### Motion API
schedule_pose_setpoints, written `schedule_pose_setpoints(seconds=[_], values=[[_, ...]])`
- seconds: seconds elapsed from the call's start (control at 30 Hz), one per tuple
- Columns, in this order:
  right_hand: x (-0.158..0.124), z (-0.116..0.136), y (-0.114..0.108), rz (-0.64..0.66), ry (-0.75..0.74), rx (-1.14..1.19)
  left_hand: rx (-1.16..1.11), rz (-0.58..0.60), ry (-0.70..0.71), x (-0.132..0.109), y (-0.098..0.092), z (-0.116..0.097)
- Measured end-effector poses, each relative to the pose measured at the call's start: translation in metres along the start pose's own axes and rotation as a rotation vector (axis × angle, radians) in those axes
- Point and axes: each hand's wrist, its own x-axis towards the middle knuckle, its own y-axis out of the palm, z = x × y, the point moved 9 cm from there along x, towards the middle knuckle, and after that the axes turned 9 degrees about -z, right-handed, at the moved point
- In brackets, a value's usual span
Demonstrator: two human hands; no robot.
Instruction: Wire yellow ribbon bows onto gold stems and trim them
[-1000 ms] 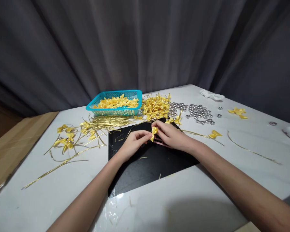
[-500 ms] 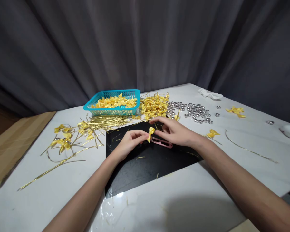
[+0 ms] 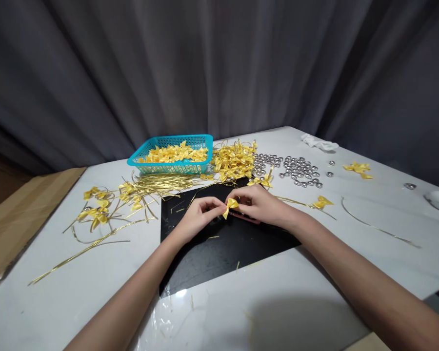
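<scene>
Near the middle of the frame both hands met over a black mat [image 3: 223, 253] that lay on the white desk [image 3: 285, 302]. The left hand [image 3: 199, 215] was curled, its thumb and forefinger pinched on one end of a small yellow ribbon bow [image 3: 229, 206]. The right hand [image 3: 259, 205] came in from the right with its fingers bent and closed on the other end of the same bow, so the bow was held just above the mat between the two sets of fingertips. A pink tool [image 3: 249, 220] lay on the mat, partly hidden under the right hand; what kind of tool it was could not be told.

Above and left of the hands stood a teal basket [image 3: 168, 169] holding yellow bows, with a bundle of gold wires [image 3: 164, 184] lying in front of it. Just right of the basket sat a loose heap of bows [image 3: 234, 161], and further right a scatter of silver beads [image 3: 300, 170]. More wired bows [image 3: 95, 214] lay at the left of the desk. A white cloth [image 3: 320, 144] rested at the upper right corner, and a long curved wire [image 3: 376, 226] lay at the right
</scene>
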Motion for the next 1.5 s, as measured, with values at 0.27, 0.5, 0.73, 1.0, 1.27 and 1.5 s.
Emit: schedule_pose_setpoints(seconds=[0.27,0.5,0.73,1.0,1.27,1.5], values=[[0.0,0.007,0.0,-0.011,-0.054,-0.03,0.045,0.004,0.043,0.0,0.001,0.002],[0.001,0.0,-0.017,-0.084,-0.056,-0.215,0.072,-0.117,0.087,0.003,-0.007,0.005],[-0.002,0.001,-0.021,-0.238,-0.044,-0.222,-0.085,-0.235,-0.018,-0.027,-0.028,0.01],[-0.018,0.042,0.001,-0.267,-0.128,-0.029,-0.027,-0.098,-0.083,-0.067,-0.032,0.011],[-0.033,0.066,0.008,-0.307,-0.299,-0.112,-0.106,-0.111,-0.008,-0.067,-0.037,0.003],[-0.038,0.08,0.022,-0.148,-0.417,-0.265,-0.114,-0.16,-0.041,-0.066,-0.042,0.015]])
